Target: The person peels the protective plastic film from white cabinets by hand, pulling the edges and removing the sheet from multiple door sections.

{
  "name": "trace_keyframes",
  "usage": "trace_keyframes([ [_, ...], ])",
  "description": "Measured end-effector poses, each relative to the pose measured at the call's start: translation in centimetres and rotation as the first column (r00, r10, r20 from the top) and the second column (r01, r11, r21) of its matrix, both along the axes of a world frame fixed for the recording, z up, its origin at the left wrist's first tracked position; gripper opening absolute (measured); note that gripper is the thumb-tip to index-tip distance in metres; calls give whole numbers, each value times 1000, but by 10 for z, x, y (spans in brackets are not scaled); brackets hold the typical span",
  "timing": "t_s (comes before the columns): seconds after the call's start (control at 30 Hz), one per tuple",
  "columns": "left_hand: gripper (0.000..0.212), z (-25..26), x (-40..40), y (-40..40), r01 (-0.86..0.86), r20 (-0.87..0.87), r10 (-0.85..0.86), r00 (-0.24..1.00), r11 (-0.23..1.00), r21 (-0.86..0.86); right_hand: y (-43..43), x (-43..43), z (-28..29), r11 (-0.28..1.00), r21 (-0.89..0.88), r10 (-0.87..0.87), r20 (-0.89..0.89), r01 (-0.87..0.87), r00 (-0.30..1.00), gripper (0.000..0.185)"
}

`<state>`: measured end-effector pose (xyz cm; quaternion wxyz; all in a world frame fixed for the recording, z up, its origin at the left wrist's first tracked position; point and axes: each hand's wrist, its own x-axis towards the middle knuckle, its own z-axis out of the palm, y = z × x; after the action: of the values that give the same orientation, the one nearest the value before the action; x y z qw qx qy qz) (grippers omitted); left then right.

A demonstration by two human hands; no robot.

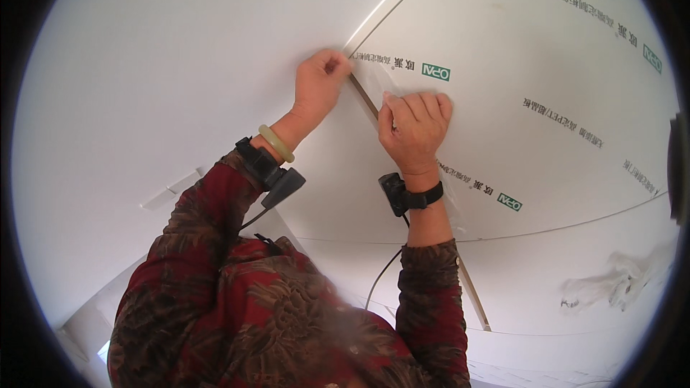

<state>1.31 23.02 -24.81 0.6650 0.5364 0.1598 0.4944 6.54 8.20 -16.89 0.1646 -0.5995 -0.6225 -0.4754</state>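
A cabinet door panel point(539, 86) under printed protective film fills the right of the view. My left hand point(322, 83) is at the panel's edge by the corner near the white wall, thumb and fingertips together; whether film lies between them is too small to tell. To its right, my right hand point(416, 128) is closed in a loose fist over the panel, pinching the edge of a clear plastic film point(384, 76) between thumb and forefinger. A brown edge strip point(364, 96) runs between the hands.
The smooth white wall point(161, 54) takes up the left side, with a pale fitting point(171, 190) low on it. Crumpled clear film point(620, 283) lies at the lower right. A black cable point(381, 276) hangs from the device on my right wrist.
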Motion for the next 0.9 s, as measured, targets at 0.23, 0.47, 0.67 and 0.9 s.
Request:
trace_keyframes([
  [0.23,15,-21,10,9,-66,-152,164,975,861,505,-5,3,-6,1000,2,-20,14,20,1000,12],
  [0.47,29,-85,62,107,58,-197,68,978,817,574,30,39,-33,986,147,85,-40,-78,996,20],
  [0.67,35,-32,63,95,1,-212,455,865,422,907,-36,-17,-71,957,86,-267,-105,277,958,12],
  [0.9,37,7,58,83,131,-363,299,882,584,801,-217,-152,-260,787,-318,-477,-856,529,196,11],
])
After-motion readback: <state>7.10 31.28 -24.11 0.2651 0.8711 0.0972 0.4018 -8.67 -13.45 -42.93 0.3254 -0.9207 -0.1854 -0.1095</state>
